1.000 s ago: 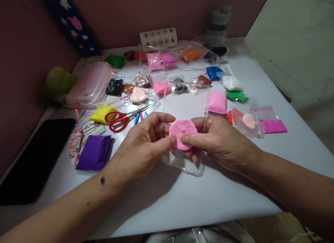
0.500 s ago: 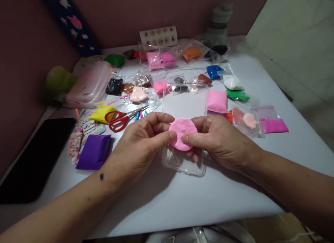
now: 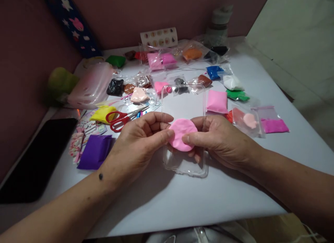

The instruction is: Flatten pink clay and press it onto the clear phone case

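From the left I see a phone (image 3: 36, 159), a purple pack (image 3: 95, 151) and red scissors (image 3: 122, 118) on the table (image 3: 208, 201). My left hand (image 3: 138, 143) has thumb and fingers closed on the left edge of a pink clay disc (image 3: 181, 134). My right hand (image 3: 219, 138) pinches its right edge. The disc is held above a clear case (image 3: 184, 103).

At frame centre the clay disc (image 3: 182, 134) sits between both hands (image 3: 141, 142), above the phone case (image 3: 184, 131) on the worktop (image 3: 182, 201); scissors (image 3: 122, 118) lie left, clay packets (image 3: 216, 101) behind.
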`<act>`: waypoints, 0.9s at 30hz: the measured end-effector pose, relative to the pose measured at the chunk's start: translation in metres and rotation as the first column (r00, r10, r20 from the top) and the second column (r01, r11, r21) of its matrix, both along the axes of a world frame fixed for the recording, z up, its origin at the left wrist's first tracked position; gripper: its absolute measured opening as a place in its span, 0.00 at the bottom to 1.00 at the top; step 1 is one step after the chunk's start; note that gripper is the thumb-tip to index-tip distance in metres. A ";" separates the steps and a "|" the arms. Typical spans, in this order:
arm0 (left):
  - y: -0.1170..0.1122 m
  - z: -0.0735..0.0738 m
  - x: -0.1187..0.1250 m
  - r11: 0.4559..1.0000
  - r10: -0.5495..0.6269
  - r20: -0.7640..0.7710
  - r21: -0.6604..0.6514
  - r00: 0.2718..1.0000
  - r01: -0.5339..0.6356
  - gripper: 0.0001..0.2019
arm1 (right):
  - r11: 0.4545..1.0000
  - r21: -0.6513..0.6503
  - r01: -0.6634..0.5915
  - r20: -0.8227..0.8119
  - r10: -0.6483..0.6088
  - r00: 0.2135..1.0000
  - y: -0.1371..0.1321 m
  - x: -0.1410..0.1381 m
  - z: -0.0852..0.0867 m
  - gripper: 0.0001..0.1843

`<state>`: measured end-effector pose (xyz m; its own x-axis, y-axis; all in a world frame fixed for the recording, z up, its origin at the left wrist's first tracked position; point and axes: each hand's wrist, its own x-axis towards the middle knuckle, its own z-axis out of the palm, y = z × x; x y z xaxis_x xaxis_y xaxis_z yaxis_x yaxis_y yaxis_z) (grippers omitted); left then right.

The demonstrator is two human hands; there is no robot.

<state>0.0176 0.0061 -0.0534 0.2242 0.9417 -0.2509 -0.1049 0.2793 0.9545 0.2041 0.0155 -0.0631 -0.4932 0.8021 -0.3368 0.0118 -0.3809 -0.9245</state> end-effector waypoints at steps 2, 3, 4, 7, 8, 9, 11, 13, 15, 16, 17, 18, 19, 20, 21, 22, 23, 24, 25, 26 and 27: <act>0.000 0.001 -0.001 1.000 0.005 0.006 0.010 1.000 -0.005 0.11 | 1.000 0.004 -0.004 0.011 0.004 1.000 0.000 0.000 0.000 0.03; 0.000 0.001 -0.001 1.000 0.006 0.015 0.006 1.000 -0.006 0.11 | 1.000 0.001 -0.006 0.012 0.006 1.000 0.000 0.000 0.001 0.03; 0.000 0.001 -0.001 1.000 0.004 0.031 -0.005 1.000 -0.003 0.11 | 1.000 -0.003 -0.008 0.010 0.008 1.000 0.000 -0.001 0.001 0.03; 0.001 0.001 -0.001 0.999 0.034 0.070 -0.030 0.997 -0.032 0.14 | 1.000 -0.003 -0.010 0.002 0.010 1.000 0.000 -0.001 0.002 0.03; 0.001 0.001 -0.001 0.999 0.043 0.073 -0.031 0.996 -0.041 0.15 | 1.000 0.000 -0.009 0.005 0.009 1.000 0.000 -0.001 0.002 0.04; 0.000 0.000 -0.001 0.999 0.048 0.068 -0.028 0.997 -0.046 0.16 | 1.000 0.004 -0.012 0.012 0.011 1.000 0.000 0.000 0.002 0.04; 0.000 -0.001 0.000 0.999 0.053 0.036 -0.006 0.998 -0.053 0.15 | 1.000 0.005 -0.010 0.029 0.009 1.000 0.000 0.000 0.002 0.04; -0.001 -0.001 0.000 0.997 0.066 -0.004 0.031 0.998 -0.065 0.13 | 1.000 0.010 -0.010 0.045 0.010 0.999 0.000 -0.001 0.002 0.03; -0.001 -0.001 0.001 0.994 0.088 -0.018 0.062 0.996 -0.087 0.13 | 1.000 0.011 -0.015 0.050 0.015 0.999 0.001 -0.001 0.002 0.03; -0.001 -0.001 0.001 0.993 0.092 -0.012 0.070 0.996 -0.091 0.13 | 1.000 0.007 -0.016 0.047 0.015 0.999 0.001 -0.001 0.002 0.03; -0.001 0.000 0.001 0.993 0.092 -0.001 0.072 0.996 -0.092 0.13 | 1.000 0.002 -0.012 0.040 0.012 0.999 0.001 -0.001 0.002 0.03; -0.001 0.000 0.001 0.994 0.088 0.010 0.065 0.996 -0.089 0.14 | 1.000 -0.005 -0.005 0.026 0.005 1.000 0.001 -0.001 0.002 0.03; -0.001 0.001 0.000 0.995 0.083 0.017 0.055 0.996 -0.084 0.15 | 1.000 -0.012 0.004 0.009 -0.004 1.000 0.000 -0.001 0.002 0.03; -0.001 0.001 0.000 0.997 0.072 0.018 0.038 0.997 -0.072 0.16 | 1.000 -0.017 0.010 -0.010 -0.010 1.000 0.000 -0.001 0.002 0.03; -0.001 0.002 0.000 0.998 0.054 0.012 0.017 0.998 -0.055 0.17 | 1.000 -0.020 0.013 -0.031 -0.013 0.999 0.000 -0.001 0.002 0.03; 0.000 0.002 0.000 0.999 0.035 0.003 -0.005 0.999 -0.035 0.18 | 1.000 -0.023 0.015 -0.050 -0.016 0.999 -0.001 -0.001 0.001 0.03; 0.000 0.002 0.000 1.000 0.015 -0.006 -0.024 1.000 -0.015 0.19 | 1.000 -0.027 0.013 -0.061 -0.015 0.998 -0.001 -0.001 0.001 0.02; 0.000 0.002 0.000 0.999 0.002 -0.011 -0.033 1.000 -0.003 0.19 | 0.999 -0.031 0.010 -0.063 -0.012 0.998 -0.001 -0.001 0.001 0.02; 0.001 0.002 0.000 0.999 -0.004 -0.014 -0.035 1.000 0.003 0.19 | 0.999 -0.033 0.013 -0.059 -0.015 0.998 -0.001 -0.001 0.001 0.02; 0.001 0.001 0.000 0.999 -0.004 -0.013 -0.032 1.000 0.003 0.19 | 0.999 -0.037 0.018 -0.054 -0.020 0.998 -0.001 -0.001 0.001 0.02; 0.001 0.001 0.000 1.000 -0.002 -0.009 -0.024 1.000 0.001 0.18 | 0.999 -0.042 0.022 -0.051 -0.024 0.998 0.000 -0.001 0.001 0.03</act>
